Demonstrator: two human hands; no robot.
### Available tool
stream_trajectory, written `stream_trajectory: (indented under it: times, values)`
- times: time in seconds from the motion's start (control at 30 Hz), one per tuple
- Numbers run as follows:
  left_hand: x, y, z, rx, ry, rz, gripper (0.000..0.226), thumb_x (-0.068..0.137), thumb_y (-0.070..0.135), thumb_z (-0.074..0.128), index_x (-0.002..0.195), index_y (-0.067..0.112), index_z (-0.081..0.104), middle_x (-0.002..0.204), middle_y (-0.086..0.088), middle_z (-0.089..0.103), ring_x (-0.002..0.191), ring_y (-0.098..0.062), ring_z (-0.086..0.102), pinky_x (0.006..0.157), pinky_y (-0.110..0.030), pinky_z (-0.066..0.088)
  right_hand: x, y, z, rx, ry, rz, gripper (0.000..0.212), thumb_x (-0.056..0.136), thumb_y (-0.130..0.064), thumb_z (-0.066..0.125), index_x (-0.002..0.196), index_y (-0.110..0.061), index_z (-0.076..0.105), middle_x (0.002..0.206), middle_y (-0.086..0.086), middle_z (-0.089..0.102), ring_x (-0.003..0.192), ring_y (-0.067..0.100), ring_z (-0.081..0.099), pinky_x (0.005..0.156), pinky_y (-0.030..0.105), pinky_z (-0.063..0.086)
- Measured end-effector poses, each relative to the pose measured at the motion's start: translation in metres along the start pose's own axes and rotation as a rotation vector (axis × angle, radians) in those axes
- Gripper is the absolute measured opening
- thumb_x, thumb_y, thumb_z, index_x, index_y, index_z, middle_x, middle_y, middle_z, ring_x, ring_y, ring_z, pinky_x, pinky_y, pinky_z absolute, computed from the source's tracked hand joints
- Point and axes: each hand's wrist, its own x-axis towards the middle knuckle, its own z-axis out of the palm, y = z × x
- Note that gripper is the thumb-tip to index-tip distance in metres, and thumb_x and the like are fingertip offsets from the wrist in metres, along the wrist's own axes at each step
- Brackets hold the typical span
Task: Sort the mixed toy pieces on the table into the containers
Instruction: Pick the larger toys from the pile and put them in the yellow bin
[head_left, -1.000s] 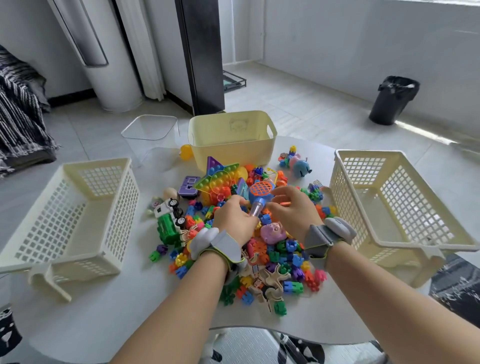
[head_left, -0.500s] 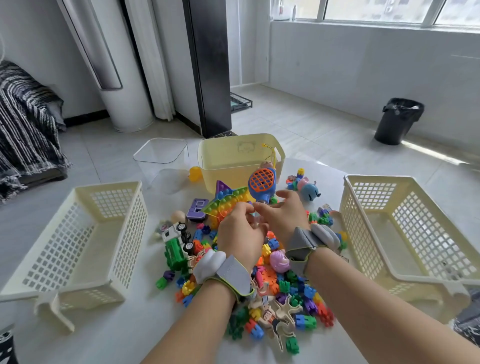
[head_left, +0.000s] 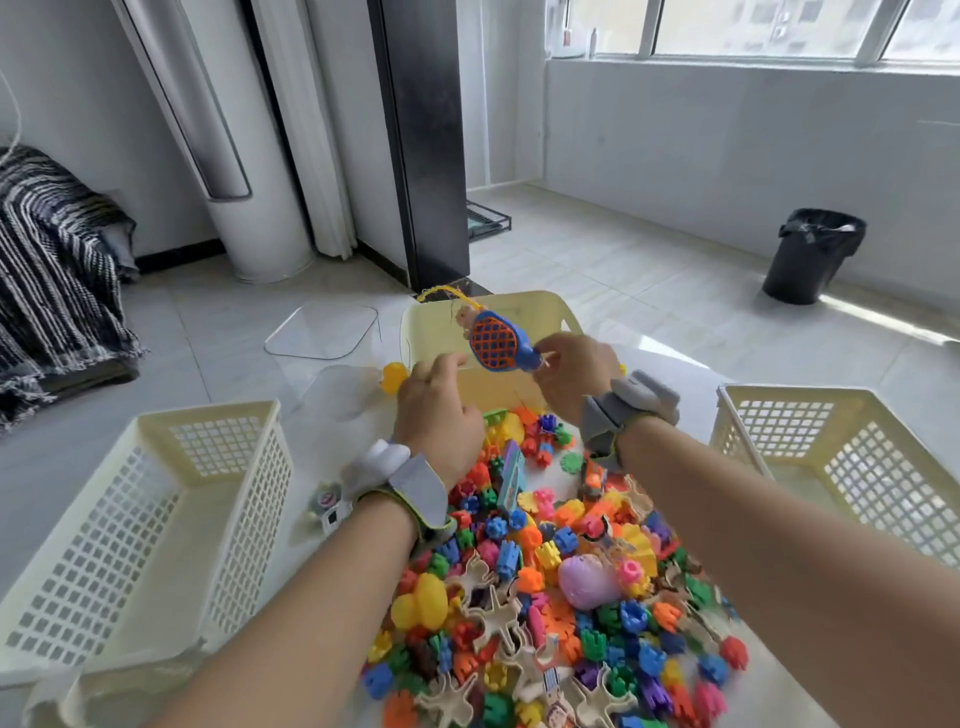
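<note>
Blue toy scoop net (head_left: 497, 343) with orange mesh hangs tilted above the yellow bin (head_left: 545, 301) at the table's (head_left: 332, 436) far edge, its handle pinched in our right hand (head_left: 574, 376). Our left hand (head_left: 439, 415), fingers curled, sits just beside the bin's near wall; whether it holds anything we cannot tell.

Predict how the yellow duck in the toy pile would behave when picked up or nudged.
The yellow duck looks small, smooth and glossy, so probably light and slightly slippery. Its rounded body, lying on loose blocks, would likely roll if nudged.
</note>
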Motion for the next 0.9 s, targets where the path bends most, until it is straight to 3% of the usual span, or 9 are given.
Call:
stream_trajectory:
  times: [0.13, 0.27, 0.47, 0.53, 0.7, 0.9]
  values:
    - [0.031, -0.001, -0.002, 0.124, -0.089, 0.041, 0.055, 0.087, 0.004, 0.045, 0.139, 0.016, 0.036, 0.146, -0.006, 0.032, 0.133, -0.027, 0.027, 0.108, -0.032, 0.024, 0.041, 0.003, -0.013, -0.135, -0.104, -0.019, 0.05, 0.08, -0.006, 0.057, 0.126, -0.024, 0.055, 0.118, 0.005, 0.063, 0.103, 0.026, 0.06, 0.082, 0.03, 0.051]
    - [0.054, -0.007, 0.007, 0.183, -0.216, 0.057, 0.06, 0.087, 0.004, 0.04, 0.145, 0.018, 0.028, 0.154, 0.001, 0.021, 0.141, -0.022, 0.017, 0.115, -0.032, 0.019, 0.064, 0.009, -0.002, -0.186, -0.062, -0.115, 0.049, 0.074, -0.002, 0.055, 0.115, -0.029, 0.06, 0.11, 0.002, 0.065, 0.096, 0.025, 0.062, 0.08, 0.037, 0.055]
    - [0.067, -0.024, 0.028, 0.366, -0.424, 0.039, 0.063, 0.094, 0.039, 0.045, 0.148, 0.02, 0.017, 0.157, 0.002, 0.015, 0.145, -0.024, 0.008, 0.118, -0.038, 0.014, 0.082, 0.013, 0.008, -0.341, -0.134, -0.235, 0.046, 0.082, 0.0, 0.048, 0.118, -0.025, 0.059, 0.113, -0.002, 0.064, 0.103, 0.021, 0.052, 0.107, 0.038, 0.033]
    - [0.067, -0.03, 0.033, 0.369, -0.411, 0.038, 0.06, 0.093, 0.038, 0.046, 0.146, 0.02, 0.024, 0.153, -0.003, 0.024, 0.142, -0.026, 0.017, 0.116, -0.039, 0.019, 0.085, 0.013, 0.008, -0.372, -0.199, -0.254, 0.046, 0.083, 0.0, 0.046, 0.121, -0.023, 0.059, 0.117, -0.003, 0.062, 0.11, 0.023, 0.054, 0.106, 0.039, 0.035]
    - [0.064, -0.035, 0.035, 0.351, -0.352, 0.025, 0.048, 0.094, 0.02, 0.041, 0.139, 0.032, 0.035, 0.132, -0.006, 0.037, 0.125, -0.029, 0.033, 0.105, -0.038, 0.03, 0.091, 0.018, 0.023, -0.254, -0.28, -0.22, 0.043, 0.084, 0.0, 0.044, 0.113, -0.022, 0.067, 0.113, 0.001, 0.066, 0.103, 0.022, 0.061, 0.088, 0.03, 0.05]
    - [0.071, -0.025, 0.04, 0.404, -0.224, -0.008, 0.034, 0.092, 0.007, 0.041, 0.12, 0.021, 0.055, 0.124, -0.009, 0.042, 0.115, -0.03, 0.04, 0.079, -0.033, 0.033, 0.086, 0.017, 0.031, -0.15, -0.247, -0.179, 0.043, 0.085, 0.005, 0.041, 0.108, -0.018, 0.069, 0.117, 0.001, 0.066, 0.107, 0.021, 0.06, 0.095, 0.034, 0.049]
